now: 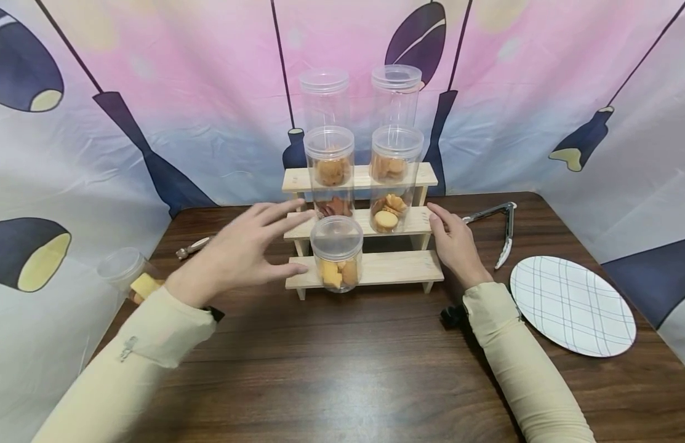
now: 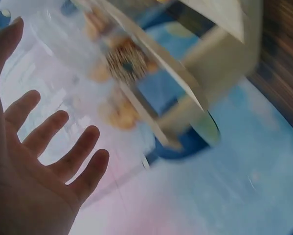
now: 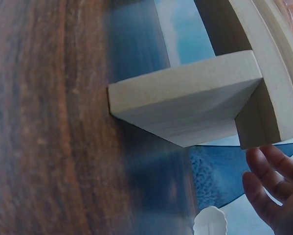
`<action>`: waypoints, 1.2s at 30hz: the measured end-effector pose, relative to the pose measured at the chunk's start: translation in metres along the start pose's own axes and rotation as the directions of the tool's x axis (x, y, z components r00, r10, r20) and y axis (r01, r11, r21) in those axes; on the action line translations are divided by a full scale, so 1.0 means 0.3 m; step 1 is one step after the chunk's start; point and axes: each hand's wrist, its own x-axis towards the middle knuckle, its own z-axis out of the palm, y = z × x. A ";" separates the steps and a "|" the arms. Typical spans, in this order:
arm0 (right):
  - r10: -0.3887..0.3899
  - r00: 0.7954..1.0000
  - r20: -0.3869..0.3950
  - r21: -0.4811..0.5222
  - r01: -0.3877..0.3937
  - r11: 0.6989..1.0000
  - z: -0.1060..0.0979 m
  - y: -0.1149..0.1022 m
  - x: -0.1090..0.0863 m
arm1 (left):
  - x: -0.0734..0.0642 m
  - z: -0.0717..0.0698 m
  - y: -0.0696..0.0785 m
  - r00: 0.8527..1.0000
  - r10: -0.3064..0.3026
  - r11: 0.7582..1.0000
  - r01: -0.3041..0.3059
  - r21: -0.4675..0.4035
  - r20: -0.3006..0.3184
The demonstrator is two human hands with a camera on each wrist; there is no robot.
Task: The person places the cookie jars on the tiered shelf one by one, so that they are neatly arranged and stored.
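Observation:
A three-step wooden stand (image 1: 386, 269) carries clear lidded jars of cookies. One jar (image 1: 338, 255) is on the bottom step, in front of a jar (image 1: 331, 197) on the middle step; another jar (image 1: 394, 206) stands to its right. Two more jars rise behind them. Left of the stand, my left hand (image 1: 242, 252) hovers with fingers spread, holding nothing; in the left wrist view its palm and fingers are bare. My right hand (image 1: 457, 246) touches the stand's right end at the middle step. The right wrist view shows its fingertips (image 3: 256, 156) against the board's end.
A white plate (image 1: 572, 304) with a grid pattern lies at the right. Tongs (image 1: 509, 231) rest behind it. A clear jar (image 1: 120, 267) with cookies is at the far left, partly behind my forearm. A metal-tipped object (image 1: 192, 247) lies beyond my left hand.

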 end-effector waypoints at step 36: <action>0.013 1.000 0.014 -0.005 -0.013 1.000 -0.007 0.004 0.003 | -0.615 -0.107 -0.425 0.843 -0.533 0.844 0.524 0.118 0.071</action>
